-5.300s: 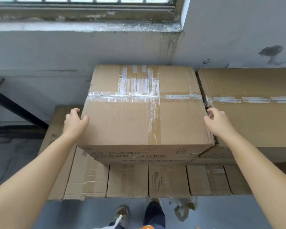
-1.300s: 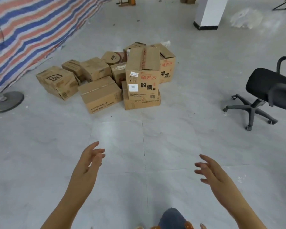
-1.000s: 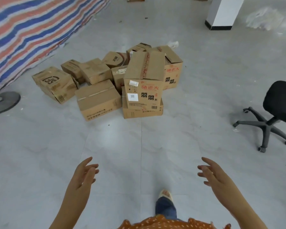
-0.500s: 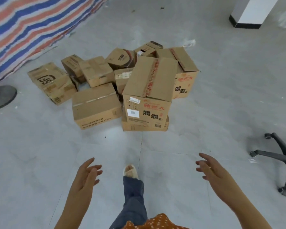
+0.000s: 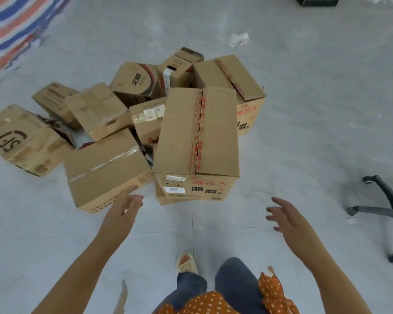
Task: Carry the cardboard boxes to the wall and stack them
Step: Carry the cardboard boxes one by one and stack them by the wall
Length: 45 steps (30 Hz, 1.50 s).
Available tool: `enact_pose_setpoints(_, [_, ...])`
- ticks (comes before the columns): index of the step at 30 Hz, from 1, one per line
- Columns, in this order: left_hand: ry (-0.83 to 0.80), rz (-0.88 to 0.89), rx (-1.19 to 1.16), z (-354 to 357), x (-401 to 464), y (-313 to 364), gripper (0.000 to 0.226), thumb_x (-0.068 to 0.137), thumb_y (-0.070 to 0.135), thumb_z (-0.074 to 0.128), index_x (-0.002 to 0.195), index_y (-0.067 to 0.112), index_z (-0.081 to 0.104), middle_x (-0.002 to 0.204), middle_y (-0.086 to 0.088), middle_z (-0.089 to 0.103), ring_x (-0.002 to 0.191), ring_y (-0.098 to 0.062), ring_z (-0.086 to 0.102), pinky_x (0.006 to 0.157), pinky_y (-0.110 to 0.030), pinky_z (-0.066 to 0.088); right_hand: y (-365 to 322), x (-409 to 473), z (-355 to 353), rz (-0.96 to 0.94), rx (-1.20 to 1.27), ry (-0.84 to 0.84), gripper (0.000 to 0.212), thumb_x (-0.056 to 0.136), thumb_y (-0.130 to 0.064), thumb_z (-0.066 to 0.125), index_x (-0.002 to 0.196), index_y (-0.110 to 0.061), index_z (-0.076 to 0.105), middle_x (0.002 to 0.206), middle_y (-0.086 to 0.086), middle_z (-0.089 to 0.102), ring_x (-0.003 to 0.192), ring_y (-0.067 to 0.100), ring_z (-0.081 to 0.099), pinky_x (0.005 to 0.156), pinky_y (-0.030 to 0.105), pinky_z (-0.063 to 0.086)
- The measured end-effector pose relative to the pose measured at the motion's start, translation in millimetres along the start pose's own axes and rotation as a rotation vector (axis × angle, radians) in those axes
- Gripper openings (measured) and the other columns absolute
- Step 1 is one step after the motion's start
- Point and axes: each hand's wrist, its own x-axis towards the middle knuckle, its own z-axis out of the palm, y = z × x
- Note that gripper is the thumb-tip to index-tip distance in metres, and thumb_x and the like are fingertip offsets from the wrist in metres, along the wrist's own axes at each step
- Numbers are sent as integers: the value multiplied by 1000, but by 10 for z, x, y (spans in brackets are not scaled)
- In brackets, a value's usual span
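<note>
The tall box (image 5: pixel 196 130) nearest the person has red tape (image 5: pixel 199 132) along its top seam printed with red Chinese characters, too blurred to make out. Its front face carries red characters, larger black characters with a small "B" after them, and two white labels (image 5: pixel 174 189), one with a barcode; none of the print is legible. The box behind it (image 5: pixel 241 87) shows the same black characters and "B" on its side. The far left box (image 5: pixel 16 137) bears a large dark "SF" logo, seen upside down. A rear box (image 5: pixel 136 79) shows "火" in black.
</note>
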Motion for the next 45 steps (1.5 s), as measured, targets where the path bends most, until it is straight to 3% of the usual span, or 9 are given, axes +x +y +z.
enact_pose_setpoints(5, [8,-170,-18,281,916,-131,37,99,30,45,135,22,44,111,1,59,110,-21,56,100,-44,45,-102,920,214,153,41,-79,40,101,-35,35,139,-22,39,138,5,49,117,21,53,104,40,43])
enact_pose_setpoints(13, [159,-538,-82,877,2313,-515,57,98,42,43,148,17,29,150,-3,34,135,-25,36,103,-38,34,-49,2561,797,471,94,-113,60,98,-40,43,150,-19,22,150,5,33,132,28,40,111,47,33])
enact_pose_setpoints(17, [101,-643,-128,1056,2640,-598,48,97,39,42,136,11,40,116,1,50,111,-20,46,95,-34,37,6,2896,1058,557,99,-149,53,99,-34,40,145,-12,29,131,4,42,116,24,44,107,43,38])
enact_pose_setpoints(20, [152,-666,-123,1095,2709,-559,42,96,35,45,132,13,42,120,1,47,107,-18,44,92,-33,38,-21,2957,1106,624,177,-129,49,99,-32,40,143,-12,32,122,-2,41,111,19,41,108,46,38])
enact_pose_setpoints(24, [211,-632,-132,1143,2630,-306,27,95,29,45,120,17,44,112,3,48,101,-16,45,84,-31,34,-232,2995,936,569,118,-84,47,98,-31,40,141,-11,36,118,-3,42,107,19,42,104,44,42])
enact_pose_setpoints(31, [504,-378,-31,991,2377,512,18,89,21,44,72,14,45,68,-1,38,66,-17,35,61,-32,31,-1094,2970,215,267,3,57,26,98,-26,40,114,-10,54,88,-2,52,72,14,47,60,30,34])
enact_pose_setpoints(36, [652,-314,-122,646,2421,878,38,75,49,43,85,15,54,98,-8,57,97,-26,53,81,-42,47,-1619,3072,-37,118,117,75,23,97,-31,40,99,-13,52,79,-7,47,70,12,43,57,26,32])
enact_pose_setpoints(42, [462,-705,-589,308,2712,935,39,73,49,62,99,20,61,94,-1,67,83,-21,64,80,-38,55,-2052,3560,256,371,253,-170,55,77,-57,40,115,-19,53,108,2,58,98,20,57,79,36,49])
enact_pose_setpoints(45, [303,-914,-568,221,2756,1104,36,75,58,62,89,26,57,94,0,67,88,-21,61,93,-52,45,-2222,3654,166,520,241,-310,35,85,-56,41,90,-25,56,104,2,61,93,22,53,84,45,43])
